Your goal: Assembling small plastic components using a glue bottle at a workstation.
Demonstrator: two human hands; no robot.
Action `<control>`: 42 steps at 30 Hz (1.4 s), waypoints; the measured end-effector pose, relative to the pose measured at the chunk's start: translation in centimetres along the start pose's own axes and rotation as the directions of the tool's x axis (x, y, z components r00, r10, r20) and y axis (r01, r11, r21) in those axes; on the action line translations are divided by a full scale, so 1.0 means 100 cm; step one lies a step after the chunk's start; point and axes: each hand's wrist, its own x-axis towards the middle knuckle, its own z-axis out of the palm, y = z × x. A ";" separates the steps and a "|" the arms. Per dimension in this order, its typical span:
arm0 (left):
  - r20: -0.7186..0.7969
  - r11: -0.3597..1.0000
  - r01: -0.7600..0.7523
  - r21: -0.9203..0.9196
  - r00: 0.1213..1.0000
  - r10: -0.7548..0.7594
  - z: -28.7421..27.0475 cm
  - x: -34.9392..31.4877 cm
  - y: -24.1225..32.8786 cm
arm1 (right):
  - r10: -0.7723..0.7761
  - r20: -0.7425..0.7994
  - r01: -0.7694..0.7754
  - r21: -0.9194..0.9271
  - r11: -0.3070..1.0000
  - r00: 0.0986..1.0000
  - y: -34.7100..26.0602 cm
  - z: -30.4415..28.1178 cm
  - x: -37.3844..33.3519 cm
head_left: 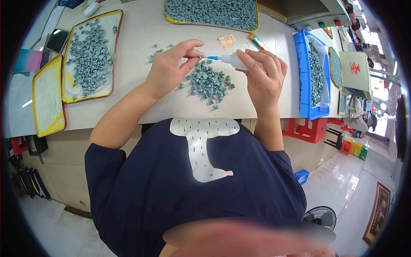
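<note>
Between the thumb and finger of my left hand (169,66) is a small grey-green piece (201,56), pinched above the white table. My right hand (266,79) is closed around a white squeeze bottle (235,62). The bottle lies nearly level, and its blue nozzle (211,58) points left, with the tip at or very close to the piece; whether they touch I cannot tell. Just below both hands lies a loose pile of similar grey-green pieces (207,82). A few more pieces (156,55) are scattered beside my left hand.
Yellow-rimmed trays of pieces stand at left (114,64) and far side (184,20). A bare tray (45,109) and a phone (58,41) lie further left. A blue basket (305,77) is at right. Beyond my hands are a small tube (257,42) and a patterned square (227,40).
</note>
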 end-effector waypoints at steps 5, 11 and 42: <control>0.004 0.998 -0.030 0.055 1.000 0.030 -0.001 -0.001 0.000 | -0.027 0.002 0.027 -0.022 0.999 1.000 -0.003 -0.002 0.003; -0.005 0.997 -0.048 0.062 0.999 0.048 0.000 -0.001 0.000 | 0.138 0.034 -0.141 0.149 0.979 0.990 -0.001 -0.006 0.002; -0.008 0.999 0.049 -0.010 0.999 -0.049 0.013 -0.005 -0.010 | 0.738 0.307 -0.676 -0.298 0.674 0.601 0.086 0.027 -0.065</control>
